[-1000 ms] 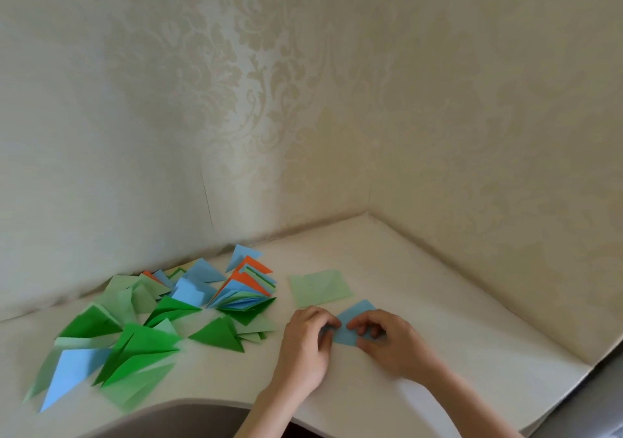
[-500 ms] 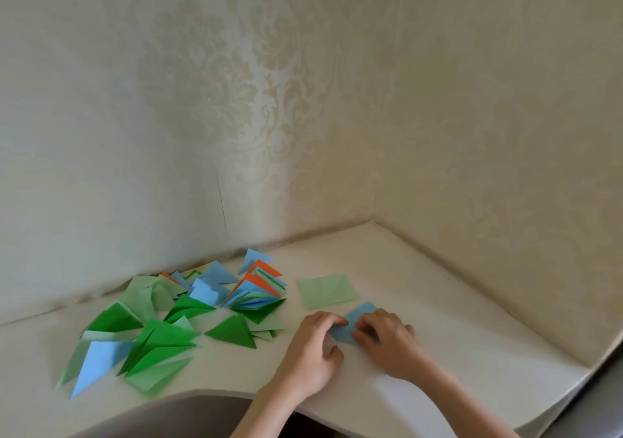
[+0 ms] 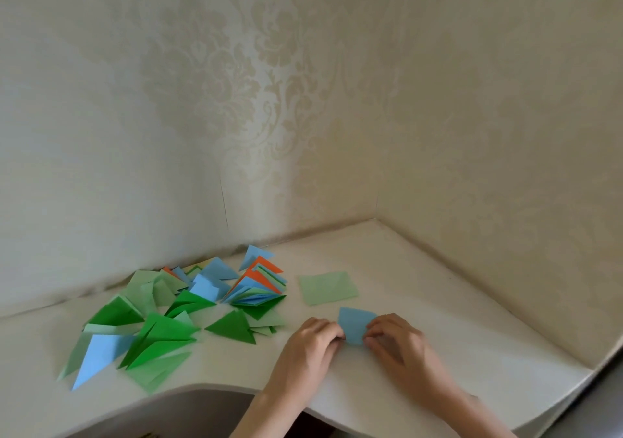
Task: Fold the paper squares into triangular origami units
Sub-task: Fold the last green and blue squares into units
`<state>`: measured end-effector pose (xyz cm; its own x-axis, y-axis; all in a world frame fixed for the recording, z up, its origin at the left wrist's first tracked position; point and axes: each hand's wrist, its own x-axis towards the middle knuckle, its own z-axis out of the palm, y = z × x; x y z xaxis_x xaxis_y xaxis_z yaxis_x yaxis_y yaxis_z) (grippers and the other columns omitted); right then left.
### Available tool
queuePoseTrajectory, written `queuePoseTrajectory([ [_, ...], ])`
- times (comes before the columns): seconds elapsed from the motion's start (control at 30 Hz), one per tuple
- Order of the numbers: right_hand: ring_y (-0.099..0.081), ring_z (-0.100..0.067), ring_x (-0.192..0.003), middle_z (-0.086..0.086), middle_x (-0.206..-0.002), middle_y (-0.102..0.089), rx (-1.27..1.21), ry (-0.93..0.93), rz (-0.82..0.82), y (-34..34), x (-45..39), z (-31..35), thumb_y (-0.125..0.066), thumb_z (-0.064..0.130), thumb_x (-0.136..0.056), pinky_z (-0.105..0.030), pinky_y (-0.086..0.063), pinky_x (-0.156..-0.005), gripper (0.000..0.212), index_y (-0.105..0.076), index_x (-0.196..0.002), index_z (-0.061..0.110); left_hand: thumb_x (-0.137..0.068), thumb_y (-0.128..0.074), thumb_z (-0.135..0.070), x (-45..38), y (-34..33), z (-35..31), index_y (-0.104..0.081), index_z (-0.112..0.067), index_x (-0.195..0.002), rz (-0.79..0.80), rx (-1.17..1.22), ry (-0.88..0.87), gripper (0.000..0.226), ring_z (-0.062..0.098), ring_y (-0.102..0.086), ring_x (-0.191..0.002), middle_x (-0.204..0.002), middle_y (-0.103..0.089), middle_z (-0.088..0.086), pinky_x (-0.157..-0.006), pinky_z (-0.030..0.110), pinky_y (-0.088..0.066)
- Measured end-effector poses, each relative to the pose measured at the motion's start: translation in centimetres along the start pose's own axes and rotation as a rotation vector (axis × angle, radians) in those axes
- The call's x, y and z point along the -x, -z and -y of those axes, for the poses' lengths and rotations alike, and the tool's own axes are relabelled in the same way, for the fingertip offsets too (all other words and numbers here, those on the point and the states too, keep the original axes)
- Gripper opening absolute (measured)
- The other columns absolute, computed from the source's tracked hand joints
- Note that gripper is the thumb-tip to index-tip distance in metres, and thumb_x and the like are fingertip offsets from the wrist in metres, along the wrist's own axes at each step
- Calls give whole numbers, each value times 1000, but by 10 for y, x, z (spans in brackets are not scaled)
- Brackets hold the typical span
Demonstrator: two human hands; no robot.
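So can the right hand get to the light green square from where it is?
Probably yes. The light green square lies flat on the table just beyond the blue paper, with nothing between them. But the right hand and left hand both pinch the blue paper, so it must let go first.

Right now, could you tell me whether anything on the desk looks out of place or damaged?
Nothing stands out. Both hands, left and right, pinch the blue paper; a light green square lies flat beyond it, and the folded triangles sit in a loose pile.
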<state>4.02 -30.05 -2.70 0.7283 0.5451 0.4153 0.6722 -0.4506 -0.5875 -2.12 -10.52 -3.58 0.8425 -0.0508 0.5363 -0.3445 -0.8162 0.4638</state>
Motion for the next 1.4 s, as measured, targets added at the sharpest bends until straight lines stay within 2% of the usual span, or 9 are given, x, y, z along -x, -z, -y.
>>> queuePoseTrajectory([
  [0.17, -54, 11, -90, 17, -95, -58, 32, -34, -19, -6, 1, -5, -66, 35, -78, -1, -37, -79, 14, -69, -77, 21, -81, -63, -15, -1, -7, 2, -61, -26, -86, -9, 40, 101, 12, 6, -54, -82, -82, -60, -12, -72, 15, -40],
  [0.33, -56, 2, -74, 12, -82, -58, 51, -83, -90, -14, -7, -4, -65, 31, -77, -8, -41, -71, 13, -65, -69, 21, -79, -72, -21, -8, -15, 2, -64, -30, -83, -56, 148, 354, 13, 4, -58, -71, -72, -60, -14, -67, 16, -46],
  [0.43, -56, -4, -70, 12, -79, -56, 92, -103, -102, -17, -9, -6, -57, 44, -77, -20, -44, -68, 25, -62, -67, 23, -79, -72, -24, -12, -19, -3, -65, -27, -86, -86, 86, 346, 10, 5, -53, -75, -67, -52, -21, -65, 9, -38],
  [0.57, -51, -5, -66, 16, -77, -48, 125, -128, -89, -18, -13, -7, -52, 52, -75, -26, -45, -65, 23, -50, -67, 31, -82, -68, -33, -19, -23, -5, -63, -27, -88, -94, 49, 317, 10, 9, -52, -75, -67, -50, -19, -68, 24, -44],
  [0.73, -53, -8, -76, 16, -83, -48, 110, -218, -63, -23, -16, -8, -72, 35, -76, -32, -46, -75, 16, -59, -79, 26, -79, -72, -36, -21, -27, -5, -62, -28, -90, -95, 16, 323, 17, 6, -49, -75, -72, -53, -19, -70, 23, -42],
  [0.97, -52, -5, -75, 10, -82, -56, -31, -361, 22, -17, -25, -10, -79, 15, -69, -9, -40, -69, 29, -57, -85, 27, -78, -72, -14, -19, -27, 2, -55, -32, -87, -78, 118, 387, 26, 7, -52, -77, -75, -53, -12, -68, 16, -41],
  [1.13, -54, -5, -75, 7, -81, -59, -81, -375, 35, -12, -25, -12, -79, 10, -68, -8, -41, -69, 31, -58, -81, 29, -79, -68, -6, -18, -24, 1, -55, -33, -84, -64, 125, 414, 30, 6, -54, -77, -79, -55, -13, -68, 11, -41],
  [1.3, -54, -5, -75, 8, -81, -59, -73, -365, 20, -12, -25, -10, -78, 11, -69, -7, -40, -67, 27, -59, -83, 25, -80, -58, 4, -16, -29, -19, -62, -19, -94, -136, -2, 320, 28, 10, -53, -91, -93, -56, -8, -79, 20, -45],
  [1.4, -54, -8, -75, 9, -81, -59, -88, -359, 11, -13, -23, -5, -79, 12, -69, -7, -39, -66, 25, -60, -83, 22, -73, -64, 3, -13, -39, -38, -64, -16, -99, -88, -80, 287, 32, 16, -56, -89, -96, -62, -3, -75, 22, -45],
])
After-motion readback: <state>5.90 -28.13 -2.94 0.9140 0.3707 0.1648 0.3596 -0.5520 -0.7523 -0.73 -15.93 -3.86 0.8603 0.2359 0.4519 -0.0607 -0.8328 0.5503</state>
